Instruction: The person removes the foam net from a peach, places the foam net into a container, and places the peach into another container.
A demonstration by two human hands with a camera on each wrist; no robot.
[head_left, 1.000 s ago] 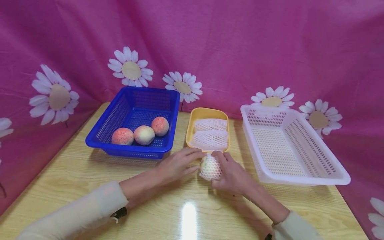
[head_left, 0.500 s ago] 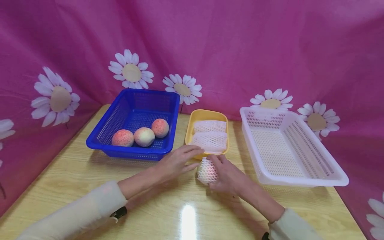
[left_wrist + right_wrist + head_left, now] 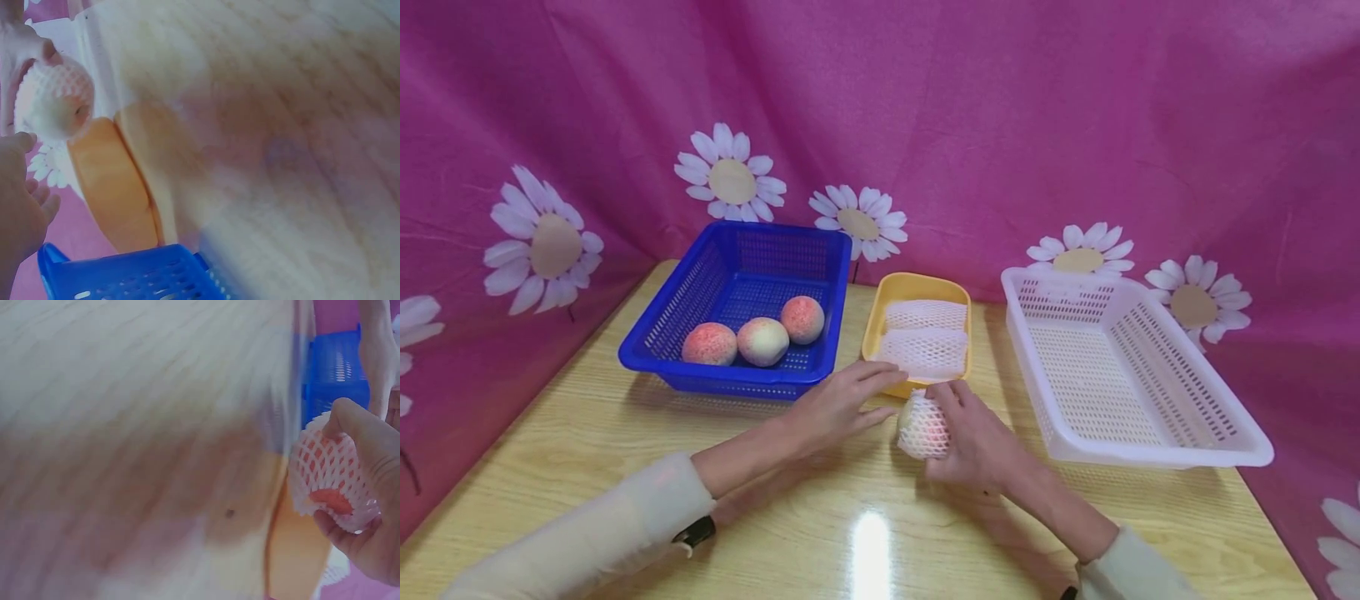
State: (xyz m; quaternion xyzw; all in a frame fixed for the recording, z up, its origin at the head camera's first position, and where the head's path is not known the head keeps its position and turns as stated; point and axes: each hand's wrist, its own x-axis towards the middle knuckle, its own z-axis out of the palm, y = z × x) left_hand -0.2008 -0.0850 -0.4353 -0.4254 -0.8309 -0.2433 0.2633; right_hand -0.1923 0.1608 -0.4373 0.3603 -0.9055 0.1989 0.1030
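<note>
A peach in a white foam net (image 3: pixel 922 427) is held above the wooden table, just in front of the yellow tray (image 3: pixel 867 342). My right hand (image 3: pixel 977 437) grips it from the right, thumb and fingers around the net. In the right wrist view, reddish skin of the netted peach (image 3: pixel 331 500) shows through the mesh and its opening. To its left, my left hand (image 3: pixel 835 402) has its fingers extended, apart from the peach in the head view. Two flat foam nets (image 3: pixel 925 350) lie inside the yellow tray.
A blue basket (image 3: pixel 730 373) at the left holds three bare peaches (image 3: pixel 763 342). On the right stands a white slotted basket (image 3: pixel 1150 454). Behind the table hangs a magenta cloth (image 3: pixel 955 150) with daisies.
My left fingers have drawn slightly away from the netted peach, leaving a gap. The peach, still in my right hand, has shifted a little and turned.
</note>
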